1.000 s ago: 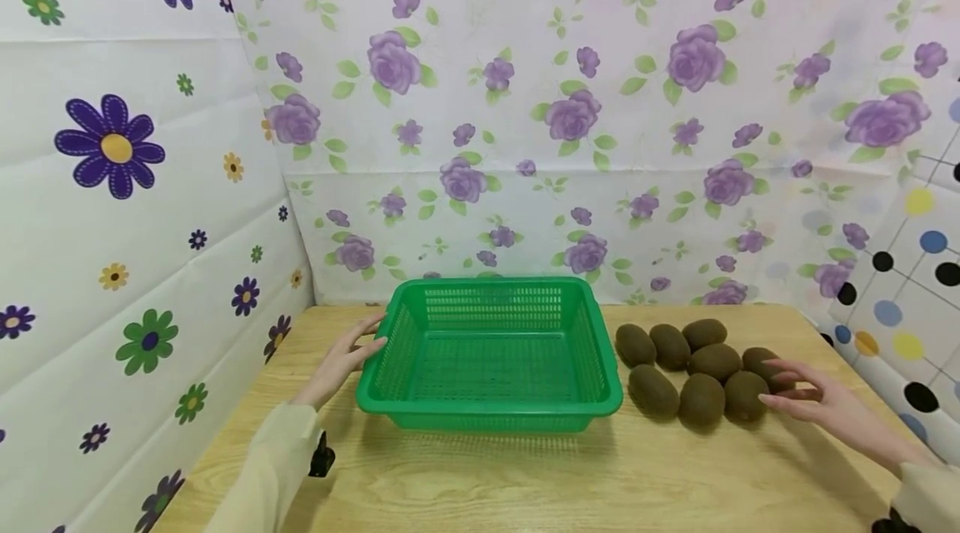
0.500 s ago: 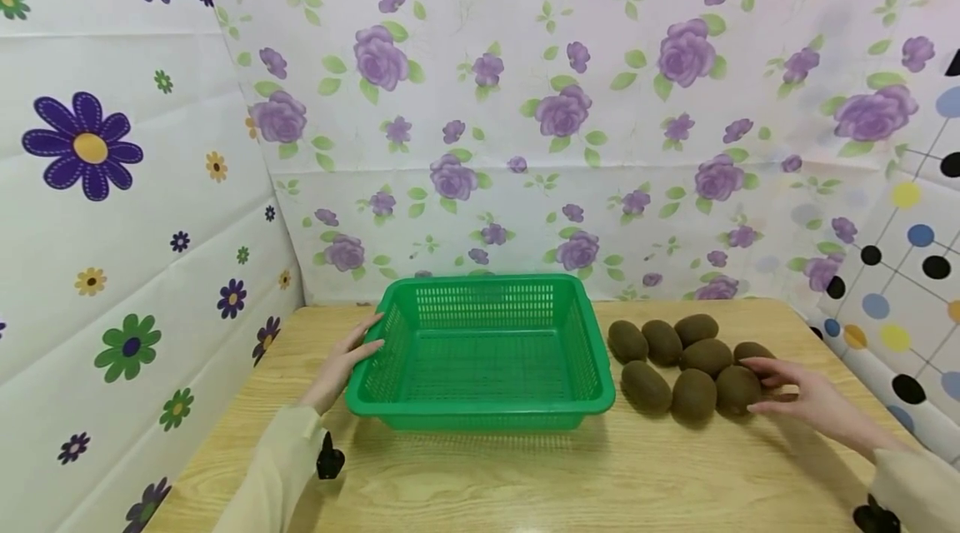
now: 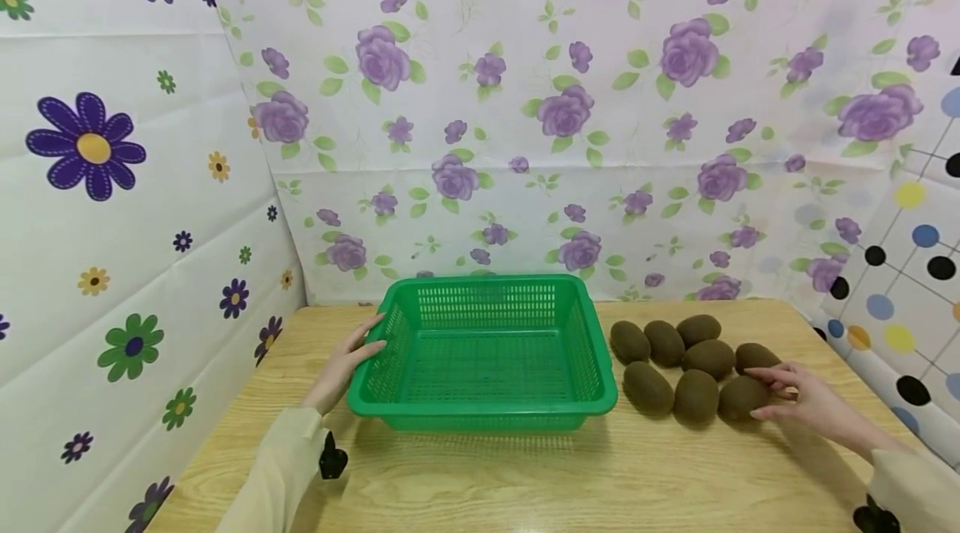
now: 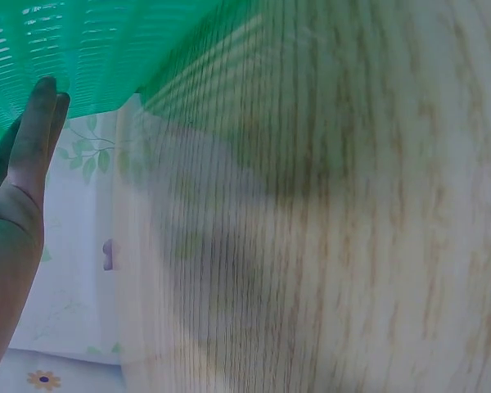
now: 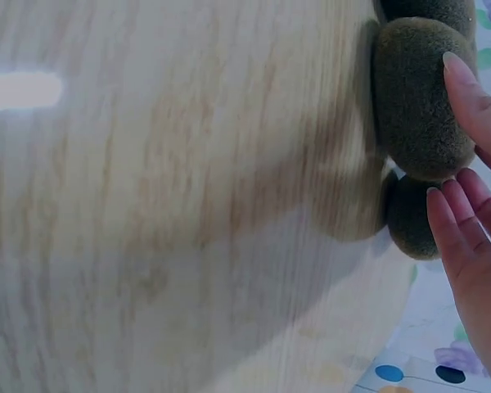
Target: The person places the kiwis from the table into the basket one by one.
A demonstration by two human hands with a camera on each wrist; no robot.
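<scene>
A green plastic basket with slotted walls stands on the table, nothing in it. My left hand rests against its left rim; in the left wrist view the fingers lie straight against the basket's wall. To the right of the basket lie several brown fuzzy kiwis. My right hand holds the front right kiwi between thumb and fingers, low at the table. The right wrist view has the thumb on that kiwi's side and the fingertips at its end, near another kiwi.
A wooden table carries everything. Behind it hangs a cloth with purple roses; a daisy-print cloth closes off the left and a dotted one the right. Both sleeves wear black wrist gear.
My right hand has moved in leftward and its thumb and fingers have closed on the front right kiwi, which has turned slightly. The view shifted a little. My left hand stays at the basket rim.
</scene>
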